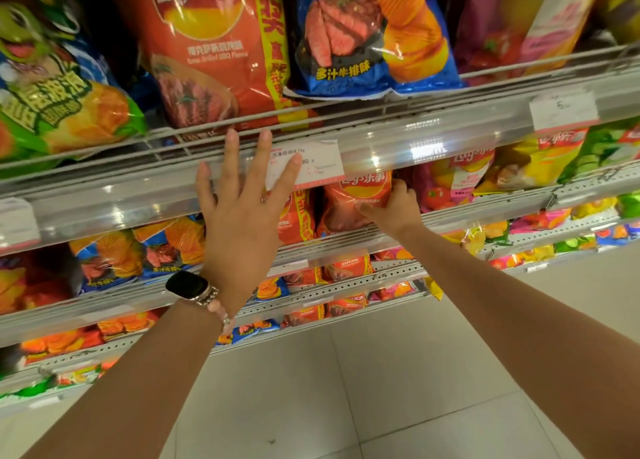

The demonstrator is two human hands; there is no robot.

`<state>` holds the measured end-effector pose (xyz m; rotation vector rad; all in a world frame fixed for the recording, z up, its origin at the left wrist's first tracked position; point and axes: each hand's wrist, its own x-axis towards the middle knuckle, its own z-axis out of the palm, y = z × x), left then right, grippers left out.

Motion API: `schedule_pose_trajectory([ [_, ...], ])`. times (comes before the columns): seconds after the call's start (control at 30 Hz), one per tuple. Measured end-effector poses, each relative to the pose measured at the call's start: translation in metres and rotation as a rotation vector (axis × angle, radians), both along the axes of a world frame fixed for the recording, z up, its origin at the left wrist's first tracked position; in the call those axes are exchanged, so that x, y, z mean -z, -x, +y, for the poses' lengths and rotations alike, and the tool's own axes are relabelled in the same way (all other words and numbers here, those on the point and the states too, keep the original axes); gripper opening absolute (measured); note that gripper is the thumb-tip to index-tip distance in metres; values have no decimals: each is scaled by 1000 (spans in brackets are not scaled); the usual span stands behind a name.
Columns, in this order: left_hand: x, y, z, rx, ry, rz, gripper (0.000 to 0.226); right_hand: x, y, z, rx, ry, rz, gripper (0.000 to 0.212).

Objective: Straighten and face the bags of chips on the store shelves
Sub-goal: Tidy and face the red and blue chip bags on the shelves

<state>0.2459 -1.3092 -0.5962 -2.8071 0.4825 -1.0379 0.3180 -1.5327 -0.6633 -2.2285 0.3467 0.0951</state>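
My right hand grips the lower right side of a small orange-red chip bag on the second shelf, thumb on its front. My left hand, with a watch on the wrist, is spread open with straight fingers in front of the upper shelf's clear front rail, fingertips near the rail's top edge; whether it touches is unclear. On the upper shelf above stand a large red barbecue bag and a blue steak-flavour bag. Another red bag stands just left of the gripped one.
A green bag leans at upper left, pink and yellow bags at upper right. Price tags clip to the rail. Lower shelves hold several small bags. Pale floor tiles lie below.
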Motion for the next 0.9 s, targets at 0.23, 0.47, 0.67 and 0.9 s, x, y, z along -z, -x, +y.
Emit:
schedule_pose_trajectory([
  [0.23, -13, 8, -3, -25, 36, 86, 87, -50, 57, 6, -115, 0, -48, 68],
  [0.47, -33, 19, -5, -46, -34, 238, 84, -149, 103, 10, -411, -189, -307, 26],
  [0.67, -75, 23, -8, -40, 159, 206, 56, -193, 63, 9, -333, 18, -771, 44],
  [0.9, -136, -12, -8, -137, 440, 172, 66, -210, 29, 20, -47, 226, -814, 84],
])
